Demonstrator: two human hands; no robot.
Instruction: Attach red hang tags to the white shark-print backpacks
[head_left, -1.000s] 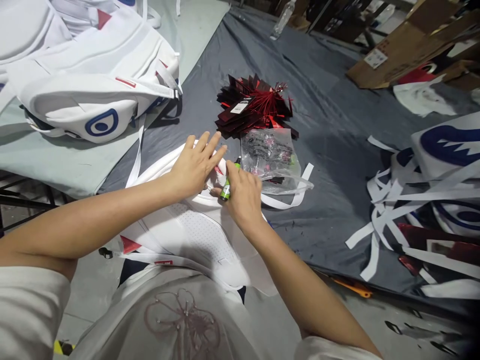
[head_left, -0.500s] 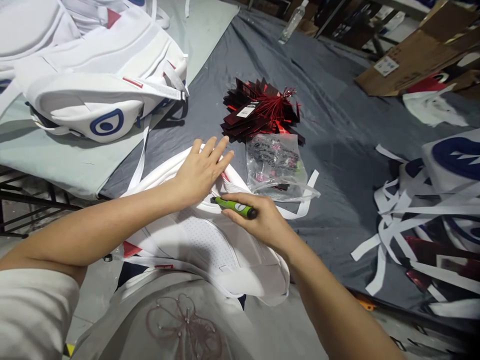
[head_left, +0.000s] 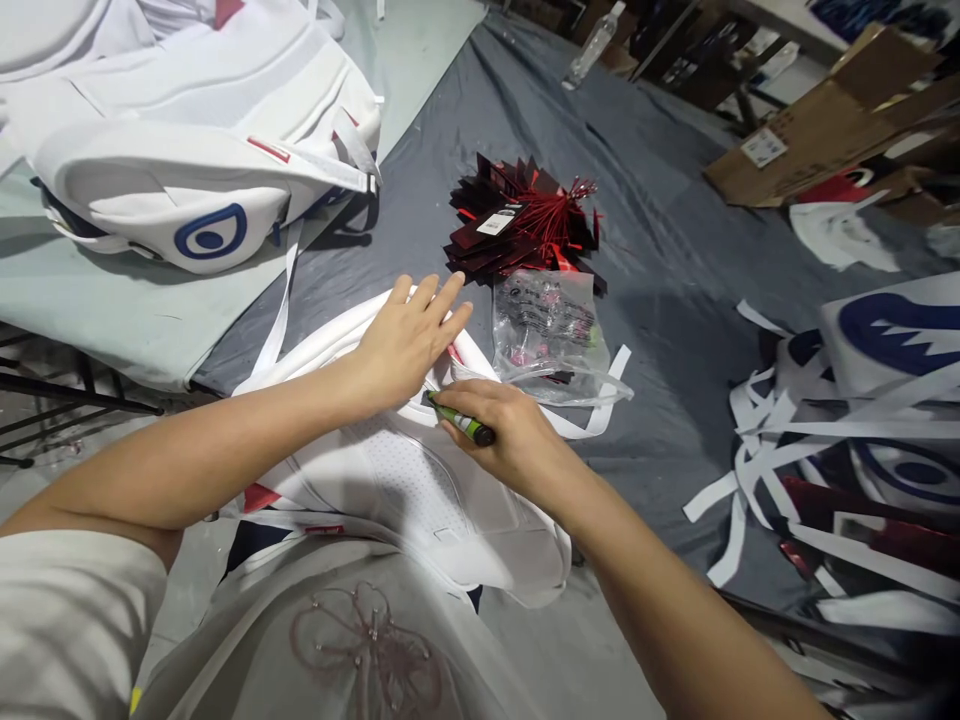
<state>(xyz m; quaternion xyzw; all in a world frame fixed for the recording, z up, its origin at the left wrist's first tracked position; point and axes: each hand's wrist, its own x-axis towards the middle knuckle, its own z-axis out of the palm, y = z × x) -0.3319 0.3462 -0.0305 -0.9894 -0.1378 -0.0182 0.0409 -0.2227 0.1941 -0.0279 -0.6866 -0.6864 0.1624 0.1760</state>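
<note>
A white backpack (head_left: pixel 480 535) lies on the table's near edge against my body, its padded, dotted panel facing up. My left hand (head_left: pixel 409 335) rests flat on its upper rim, fingers spread and pointing away from me. In my right hand (head_left: pixel 510 430) is a green marker-like pen (head_left: pixel 459 415) with a black rear end. Its front end touches or hovers just over the white fabric beside my left hand; I cannot tell which. A white strap (head_left: pixel 600 405) trails from the bag to the right.
Beyond my hands lie a bundle of dark red tags (head_left: pixel 517 225) and a clear plastic bag (head_left: pixel 551 325). White backpacks (head_left: pixel 210 170) are heaped on the left. More bags and straps (head_left: pixel 892 350) lie at right. A bottle (head_left: pixel 592 47) and cardboard box (head_left: pixel 810 135) stand farther back.
The rear end of the green pen has swung slightly left and down in my right hand. My left hand stays on the backpack. The whole view has shifted a little.
</note>
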